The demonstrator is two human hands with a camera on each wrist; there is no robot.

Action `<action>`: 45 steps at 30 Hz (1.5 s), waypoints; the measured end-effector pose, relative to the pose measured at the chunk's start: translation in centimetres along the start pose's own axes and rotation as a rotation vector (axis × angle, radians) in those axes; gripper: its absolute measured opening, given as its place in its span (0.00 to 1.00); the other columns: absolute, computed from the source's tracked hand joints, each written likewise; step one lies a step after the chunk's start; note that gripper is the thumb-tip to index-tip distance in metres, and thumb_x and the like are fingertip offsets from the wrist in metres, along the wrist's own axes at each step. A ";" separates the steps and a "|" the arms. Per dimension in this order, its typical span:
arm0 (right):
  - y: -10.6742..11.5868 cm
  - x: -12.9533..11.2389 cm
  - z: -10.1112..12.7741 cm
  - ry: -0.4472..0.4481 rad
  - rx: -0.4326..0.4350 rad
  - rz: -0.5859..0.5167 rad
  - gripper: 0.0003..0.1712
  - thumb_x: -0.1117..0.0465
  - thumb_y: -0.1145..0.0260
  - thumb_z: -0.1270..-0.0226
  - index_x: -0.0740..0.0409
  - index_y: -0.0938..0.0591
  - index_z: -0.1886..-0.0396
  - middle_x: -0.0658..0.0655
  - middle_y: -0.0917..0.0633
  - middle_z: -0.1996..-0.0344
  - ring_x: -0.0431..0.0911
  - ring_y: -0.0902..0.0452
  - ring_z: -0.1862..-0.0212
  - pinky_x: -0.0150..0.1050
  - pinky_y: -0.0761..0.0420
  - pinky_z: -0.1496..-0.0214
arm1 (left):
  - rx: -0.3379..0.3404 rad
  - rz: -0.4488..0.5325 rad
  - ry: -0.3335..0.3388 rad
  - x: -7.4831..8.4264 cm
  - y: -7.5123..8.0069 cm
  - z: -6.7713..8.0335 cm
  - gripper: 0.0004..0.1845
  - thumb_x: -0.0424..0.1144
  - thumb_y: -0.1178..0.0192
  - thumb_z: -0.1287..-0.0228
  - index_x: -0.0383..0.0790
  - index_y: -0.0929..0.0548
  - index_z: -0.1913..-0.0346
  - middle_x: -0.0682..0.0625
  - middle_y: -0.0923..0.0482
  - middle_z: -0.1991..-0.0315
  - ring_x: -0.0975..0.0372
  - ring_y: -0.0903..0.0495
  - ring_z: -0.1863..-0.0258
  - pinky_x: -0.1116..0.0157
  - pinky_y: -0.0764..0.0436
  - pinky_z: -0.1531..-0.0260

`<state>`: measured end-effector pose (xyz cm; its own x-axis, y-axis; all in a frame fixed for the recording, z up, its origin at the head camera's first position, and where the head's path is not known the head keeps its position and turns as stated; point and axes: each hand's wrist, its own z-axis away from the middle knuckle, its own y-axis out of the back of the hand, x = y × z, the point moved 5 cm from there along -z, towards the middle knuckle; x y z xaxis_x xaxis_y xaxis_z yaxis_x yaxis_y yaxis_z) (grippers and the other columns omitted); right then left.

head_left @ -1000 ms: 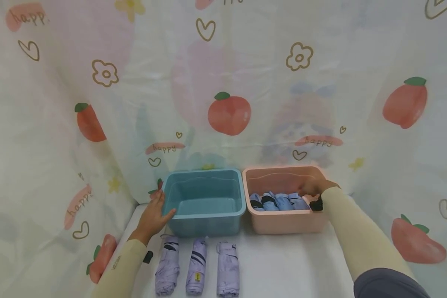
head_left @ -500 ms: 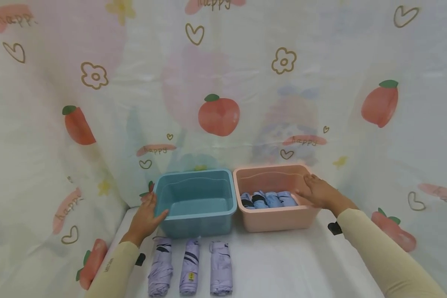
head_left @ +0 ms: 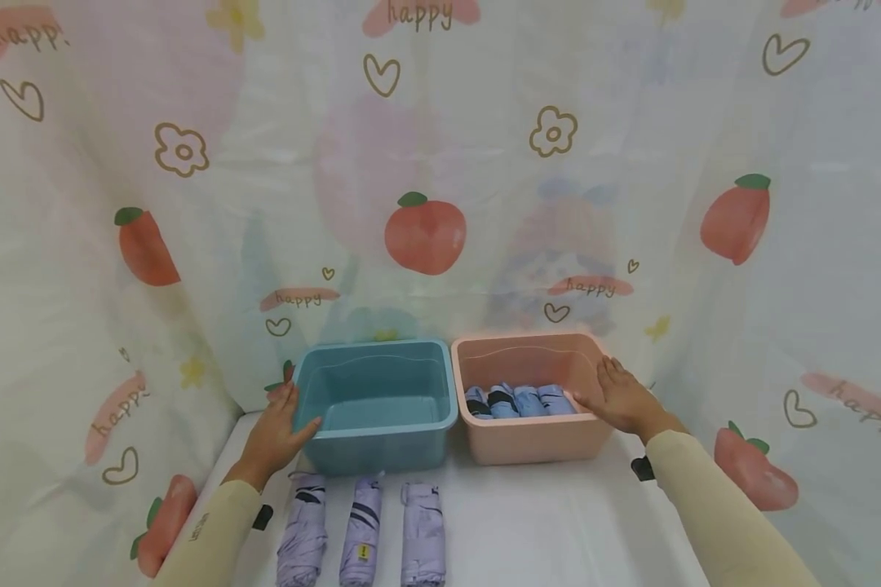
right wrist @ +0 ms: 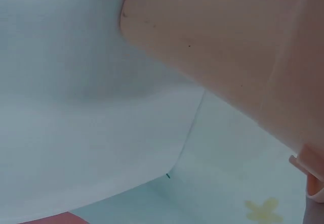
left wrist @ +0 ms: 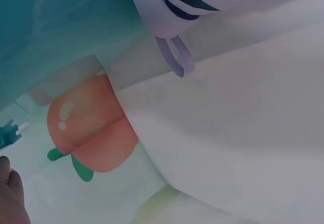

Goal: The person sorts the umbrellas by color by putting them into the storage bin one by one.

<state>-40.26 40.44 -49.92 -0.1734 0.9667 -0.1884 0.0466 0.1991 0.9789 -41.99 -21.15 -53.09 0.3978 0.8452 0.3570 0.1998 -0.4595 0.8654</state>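
Observation:
My left hand lies along the left side of the blue plastic basin, fingers straight and thumb at the rim. On the right side of the pink basin, my right hand rests at the rim with fingers extended. Several rolled folding umbrellas, bluish in the head view, lie side by side inside the pink basin. In front of the blue basin lie three lilac folding umbrellas: a left one, a middle one with a yellow tag and a right one. The left wrist view shows one umbrella's wrist loop.
The basins stand side by side against a printed curtain that encloses the back and both sides. A white table surface extends in front of them.
My right hand has come up out of the pink basin, from above the umbrellas, to its right rim. My left hand stays at the blue basin. The head view has shifted slightly.

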 end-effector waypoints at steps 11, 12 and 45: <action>-0.8 0.0 -0.1 -0.037 -0.006 0.000 0.59 0.29 0.54 0.31 0.79 0.54 0.28 0.76 0.56 0.27 0.68 0.65 0.27 0.61 0.61 0.29 | -0.055 -0.114 -0.003 0.4 0.9 0.1 0.48 0.61 0.47 0.32 0.23 0.46 0.27 0.31 0.49 0.27 0.40 0.46 0.29 0.42 0.44 0.35; -0.8 0.1 -0.2 -0.045 -0.009 0.000 0.59 0.29 0.54 0.31 0.79 0.55 0.28 0.76 0.57 0.27 0.68 0.65 0.26 0.61 0.61 0.29 | -0.055 -0.130 -0.005 0.5 1.0 0.2 0.48 0.61 0.47 0.32 0.23 0.46 0.27 0.31 0.48 0.27 0.40 0.46 0.30 0.42 0.44 0.35; -0.9 0.5 -0.2 -0.018 0.053 -0.004 0.60 0.26 0.58 0.32 0.80 0.50 0.28 0.77 0.52 0.28 0.68 0.62 0.27 0.61 0.57 0.29 | -0.263 0.191 0.330 -0.7 -6.3 15.1 0.30 0.55 0.36 0.39 0.42 0.20 0.39 0.43 0.23 0.53 0.50 0.22 0.55 0.44 0.24 0.55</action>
<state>-40.60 40.71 -50.90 -0.1556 0.9686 -0.1939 0.0978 0.2104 0.9727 -30.03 -22.99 -64.07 0.0906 0.8136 0.5743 -0.0997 -0.5664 0.8181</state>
